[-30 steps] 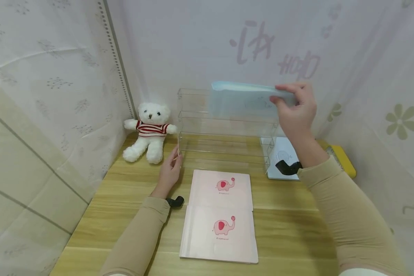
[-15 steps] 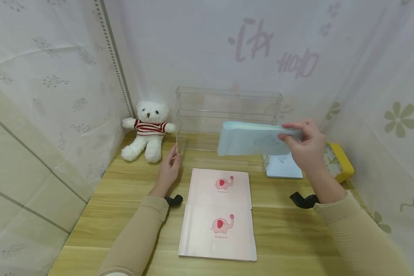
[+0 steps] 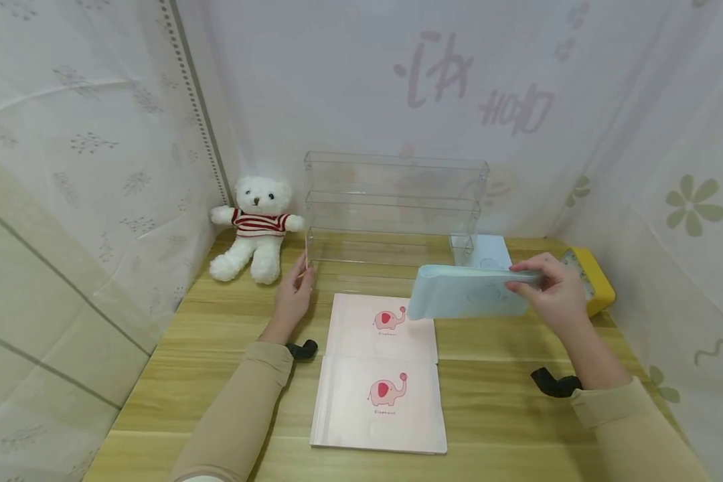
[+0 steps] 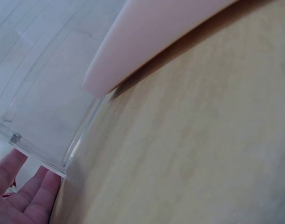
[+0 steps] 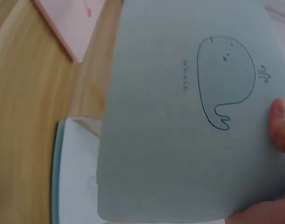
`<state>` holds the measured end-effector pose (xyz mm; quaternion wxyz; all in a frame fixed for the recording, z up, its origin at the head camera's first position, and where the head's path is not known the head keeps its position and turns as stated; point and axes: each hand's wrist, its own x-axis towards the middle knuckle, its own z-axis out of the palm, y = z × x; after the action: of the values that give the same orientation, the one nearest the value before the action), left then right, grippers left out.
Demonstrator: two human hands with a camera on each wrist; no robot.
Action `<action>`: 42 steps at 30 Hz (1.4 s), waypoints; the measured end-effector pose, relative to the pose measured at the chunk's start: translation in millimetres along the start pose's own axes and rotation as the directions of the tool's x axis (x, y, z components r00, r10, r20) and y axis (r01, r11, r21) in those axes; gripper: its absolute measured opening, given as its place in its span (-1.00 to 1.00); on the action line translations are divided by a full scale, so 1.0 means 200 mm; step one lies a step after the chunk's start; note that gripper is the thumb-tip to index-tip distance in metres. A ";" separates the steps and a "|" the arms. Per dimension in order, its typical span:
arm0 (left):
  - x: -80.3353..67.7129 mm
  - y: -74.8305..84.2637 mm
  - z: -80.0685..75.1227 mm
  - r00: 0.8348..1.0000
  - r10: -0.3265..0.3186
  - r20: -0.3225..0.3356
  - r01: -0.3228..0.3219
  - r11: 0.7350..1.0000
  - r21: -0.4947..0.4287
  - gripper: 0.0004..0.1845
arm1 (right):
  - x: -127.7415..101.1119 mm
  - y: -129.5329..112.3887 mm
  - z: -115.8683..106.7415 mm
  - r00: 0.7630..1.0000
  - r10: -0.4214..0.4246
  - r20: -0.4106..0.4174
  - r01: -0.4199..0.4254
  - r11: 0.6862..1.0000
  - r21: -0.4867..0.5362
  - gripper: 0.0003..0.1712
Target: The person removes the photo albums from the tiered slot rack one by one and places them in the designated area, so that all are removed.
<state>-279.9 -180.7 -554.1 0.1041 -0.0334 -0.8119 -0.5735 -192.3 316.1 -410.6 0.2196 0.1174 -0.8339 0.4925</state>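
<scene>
My right hand (image 3: 554,294) pinches the edge of a light blue notebook (image 3: 464,293) and holds it raised above the table, right of the middle. Its cover carries a whale drawing and the word "Whale" in the right wrist view. A clear acrylic tiered rack (image 3: 391,254) stands at the back of the table. At its left end, my left hand (image 3: 292,294) grips the side panel, fingers on the outer face. Two pink notebooks with elephants lie in front of the rack, the farther notebook (image 3: 361,328) meeting the nearer notebook (image 3: 352,408). The blue notebook overlaps the farther one's corner in the head view.
A white teddy bear (image 3: 260,224) in a striped sweater sits left of the rack. Behind the rack's right end lies another pale blue notebook (image 3: 491,248), partly hidden. A yellow clock (image 3: 602,284) stands at the right, near the curtain wall.
My right hand has lowered the blue notebook from in front of the rack's upper tiers, bringing it down, right and nearer. My left hand has stayed at the rack's side.
</scene>
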 end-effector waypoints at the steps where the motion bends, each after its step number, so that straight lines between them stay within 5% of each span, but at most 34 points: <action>1: 0.00 0.00 0.00 1.000 0.000 0.000 0.000 1.000 0.002 -0.40 | -0.02 0.02 -0.01 1.000 0.014 0.016 -0.014 1.000 -0.015 -0.72; 19: 0.00 0.00 0.00 1.000 0.013 -0.001 -0.013 1.000 0.016 -0.40 | -0.11 0.21 -0.23 0.963 0.160 0.217 -0.099 0.959 -0.267 -0.72; 34: 0.00 -0.01 -0.02 1.000 0.001 0.012 -0.002 1.000 0.013 -0.39 | -0.05 0.37 -0.30 0.864 0.346 0.367 -0.202 0.904 -0.376 -0.56; 42: 0.00 -0.01 -0.02 1.000 -0.006 0.010 0.006 0.999 0.033 -0.40 | -0.06 0.40 -0.27 0.879 0.302 0.369 -0.176 0.925 -0.338 -0.55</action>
<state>-280.3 -184.8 -555.6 0.0986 -0.0321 -0.8220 -0.5600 -202.1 402.5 -454.9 -0.0105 0.0803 -0.9332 0.3501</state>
